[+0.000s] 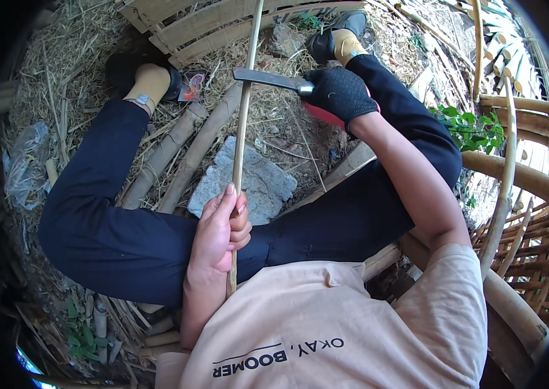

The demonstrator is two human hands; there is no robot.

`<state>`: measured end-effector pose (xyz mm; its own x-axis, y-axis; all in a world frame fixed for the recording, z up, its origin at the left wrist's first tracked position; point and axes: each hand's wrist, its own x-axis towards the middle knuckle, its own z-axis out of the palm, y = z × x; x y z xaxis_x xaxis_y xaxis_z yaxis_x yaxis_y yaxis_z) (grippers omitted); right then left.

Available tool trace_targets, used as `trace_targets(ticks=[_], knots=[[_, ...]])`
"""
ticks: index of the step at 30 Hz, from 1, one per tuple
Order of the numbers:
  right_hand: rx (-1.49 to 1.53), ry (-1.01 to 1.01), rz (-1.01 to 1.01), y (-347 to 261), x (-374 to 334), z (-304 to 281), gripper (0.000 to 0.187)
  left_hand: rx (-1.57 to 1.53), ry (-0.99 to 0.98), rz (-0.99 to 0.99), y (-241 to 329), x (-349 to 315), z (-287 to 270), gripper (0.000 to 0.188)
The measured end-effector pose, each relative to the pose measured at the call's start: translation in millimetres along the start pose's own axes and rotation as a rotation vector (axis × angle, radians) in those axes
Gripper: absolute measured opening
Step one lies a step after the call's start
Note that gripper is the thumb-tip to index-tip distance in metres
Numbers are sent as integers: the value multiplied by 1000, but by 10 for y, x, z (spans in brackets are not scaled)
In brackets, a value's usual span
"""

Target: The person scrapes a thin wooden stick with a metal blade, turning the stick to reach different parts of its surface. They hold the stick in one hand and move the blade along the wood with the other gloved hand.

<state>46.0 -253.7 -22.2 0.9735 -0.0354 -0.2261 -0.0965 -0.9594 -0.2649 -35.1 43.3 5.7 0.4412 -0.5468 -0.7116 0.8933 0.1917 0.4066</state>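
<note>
My bare left hand (221, 230) is wrapped round a long, thin bamboo strip (242, 142), gripping it near its lower end by my shirt. The strip runs up and away between my legs, past the top of the view. My right hand (340, 97), in a black and red work glove, is closed on the handle of a knife (269, 79) with a metal collar. Its dark blade points left and crosses the strip well above my left hand. Most of the knife handle is hidden inside the glove. Below the strip lies a rough grey stone (268, 188).
Bamboo poles (200, 146) lie on the straw-strewn ground between my legs. A slatted wooden panel (209, 32) is at the far side. Curved bamboo rails (514, 175) and a woven basket (537, 256) stand on the right, with cut bamboo (511, 58) stacked beyond. Clear plastic (27, 165) lies left.
</note>
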Motion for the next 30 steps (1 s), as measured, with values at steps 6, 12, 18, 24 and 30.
trace_targets(ticks=[6, 12, 18, 24, 30], knots=[[125, -16, 34, -32, -99, -36, 26, 44, 65, 42, 28, -7, 55, 35], [137, -208, -179, -399, -441, -57, 27, 45, 68, 47, 0, 5, 14, 35], [72, -246, -243, -450, -414, 43, 23, 84, 71, 64, -42, 10, 19, 36], [54, -140, -138, -353, -315, 36, 21, 112, 84, 76, -60, 17, 34, 36], [11, 24, 38, 96, 62, -28, 25, 103, 86, 65, -35, -1, 74, 37]])
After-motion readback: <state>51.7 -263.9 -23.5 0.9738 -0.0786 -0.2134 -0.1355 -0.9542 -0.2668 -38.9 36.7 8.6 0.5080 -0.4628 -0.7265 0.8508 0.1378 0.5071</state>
